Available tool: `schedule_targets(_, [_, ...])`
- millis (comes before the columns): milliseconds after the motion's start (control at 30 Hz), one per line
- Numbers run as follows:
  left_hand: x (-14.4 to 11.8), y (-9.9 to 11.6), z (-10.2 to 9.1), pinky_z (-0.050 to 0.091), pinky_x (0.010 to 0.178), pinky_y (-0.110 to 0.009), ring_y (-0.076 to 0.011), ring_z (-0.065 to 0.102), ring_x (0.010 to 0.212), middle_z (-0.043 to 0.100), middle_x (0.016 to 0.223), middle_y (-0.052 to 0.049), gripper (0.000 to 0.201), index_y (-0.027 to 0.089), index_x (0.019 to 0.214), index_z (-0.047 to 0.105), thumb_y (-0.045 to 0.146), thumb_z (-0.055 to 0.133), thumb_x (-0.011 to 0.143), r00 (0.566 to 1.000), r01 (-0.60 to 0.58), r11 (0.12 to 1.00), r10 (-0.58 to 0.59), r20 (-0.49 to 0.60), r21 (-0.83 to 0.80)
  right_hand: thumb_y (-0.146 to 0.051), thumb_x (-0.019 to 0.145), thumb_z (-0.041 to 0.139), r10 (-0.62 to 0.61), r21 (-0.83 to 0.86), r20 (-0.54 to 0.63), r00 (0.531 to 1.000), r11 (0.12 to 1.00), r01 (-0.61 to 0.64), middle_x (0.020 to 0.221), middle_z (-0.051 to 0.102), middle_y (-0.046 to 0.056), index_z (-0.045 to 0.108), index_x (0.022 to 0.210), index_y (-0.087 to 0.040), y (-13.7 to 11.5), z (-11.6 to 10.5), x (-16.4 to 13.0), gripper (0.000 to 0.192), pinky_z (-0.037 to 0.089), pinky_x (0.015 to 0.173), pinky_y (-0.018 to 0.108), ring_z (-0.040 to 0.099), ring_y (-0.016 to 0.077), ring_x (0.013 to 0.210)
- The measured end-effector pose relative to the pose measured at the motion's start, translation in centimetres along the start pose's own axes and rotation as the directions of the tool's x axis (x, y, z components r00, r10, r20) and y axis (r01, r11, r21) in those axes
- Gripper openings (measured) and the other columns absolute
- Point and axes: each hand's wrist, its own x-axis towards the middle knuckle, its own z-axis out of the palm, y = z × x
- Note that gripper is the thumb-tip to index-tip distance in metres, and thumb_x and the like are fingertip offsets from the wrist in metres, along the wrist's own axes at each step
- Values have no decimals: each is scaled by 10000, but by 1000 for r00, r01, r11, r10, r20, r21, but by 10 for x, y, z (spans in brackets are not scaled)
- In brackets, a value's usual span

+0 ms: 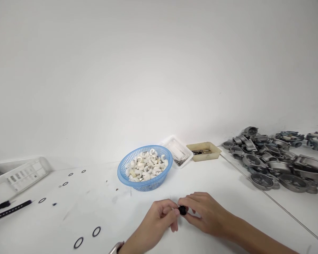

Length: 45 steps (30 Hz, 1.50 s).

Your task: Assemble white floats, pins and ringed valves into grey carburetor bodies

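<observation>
My left hand (160, 215) and my right hand (205, 211) meet low over the white table (228, 183), a little in front of the blue basket (124, 169). Both pinch a small black round part (182, 210) between their fingertips. The fingers hide most of it, so its exact shape is unclear. The basket holds several white curved plastic pieces (146, 165).
Black O-rings (96, 231) lie scattered on the left. A clear tray of thin pins (178, 152) and a tan tray (204, 151) stand behind the basket. A heap of grey metal castings (275, 162) fills the right. A white rack (23, 173) and black tools (9, 210) sit far left.
</observation>
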Motion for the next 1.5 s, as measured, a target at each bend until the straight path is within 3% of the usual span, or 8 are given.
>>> schedule_targets(167, [0, -1, 1, 445, 674, -271, -135, 556, 604, 662, 648, -22, 495, 123, 933, 676, 619, 673, 931, 1000, -3, 1000, 3, -13, -3, -222, 953, 559, 44, 39, 10, 999, 998, -44, 875, 741, 5, 629, 1100, -235, 0, 0, -1, 164, 440, 729, 296, 623, 167, 688])
schedule_targets(300, [-4, -6, 3, 469, 670, -264, -159, 621, 651, 689, 693, -20, 328, 173, 945, 692, 468, 574, 1028, 986, -93, 938, 134, -101, 335, -332, 950, 650, 157, 183, 25, 987, 970, -159, 932, 742, 1, 633, 1221, -259, -2, -2, -2, 282, 464, 715, 276, 632, 171, 736])
schedule_targets(433, [-8, -14, -1, 484, 695, -281, -194, 699, 764, 767, 911, -54, 238, 220, 1106, 692, 291, 466, 1083, 904, -282, 594, 427, 2, 753, -408, 1006, 592, 247, 413, 74, 966, 874, -255, 884, 710, -2, 690, 1175, -257, -5, -3, 1, 247, 483, 698, 256, 593, 158, 722])
schedule_targets(567, [-9, -15, -6, 492, 695, -304, -206, 731, 754, 785, 975, -59, 230, 224, 1144, 674, 233, 449, 1096, 838, -335, 343, 534, 112, 878, -371, 947, 634, 325, 529, 85, 942, 786, -319, 804, 668, -1, 733, 1128, -226, -8, -4, 6, 252, 483, 691, 267, 567, 165, 712])
schedule_targets(733, [-9, -11, -6, 522, 696, -281, -187, 742, 735, 792, 926, -29, 132, 226, 1123, 679, 248, 569, 1055, 828, -331, 449, 560, 28, 830, -362, 941, 647, 344, 552, 74, 936, 768, -326, 789, 678, -3, 749, 1057, -218, -10, -7, 8, 212, 471, 671, 261, 557, 157, 693])
schedule_targets(967, [-9, -11, -3, 521, 650, -247, -159, 706, 714, 778, 900, 6, 156, 261, 1125, 706, 246, 649, 980, 907, -239, 635, 416, -64, 735, -282, 973, 610, 214, 455, -14, 977, 871, -184, 967, 719, 10, 717, 1136, -268, -11, -6, 3, 196, 504, 724, 273, 586, 151, 715])
schedule_targets(1233, [-10, -11, -1, 466, 602, -275, -163, 679, 611, 713, 738, 13, 50, 212, 940, 654, 163, 649, 931, 834, -303, 391, 549, 43, 869, -235, 892, 717, 198, 388, 0, 980, 903, -182, 1012, 703, -4, 657, 1219, -270, -8, 0, -2, 335, 491, 704, 255, 599, 145, 733])
schedule_targets(1500, [-12, -14, 2, 467, 598, -279, -156, 661, 585, 702, 723, 21, 71, 215, 919, 628, 159, 669, 907, 837, -305, 347, 542, 75, 887, -208, 928, 696, 136, 305, 105, 985, 938, -162, 900, 649, -19, 713, 1062, -241, -17, -9, 1, 139, 440, 681, 245, 584, 144, 729])
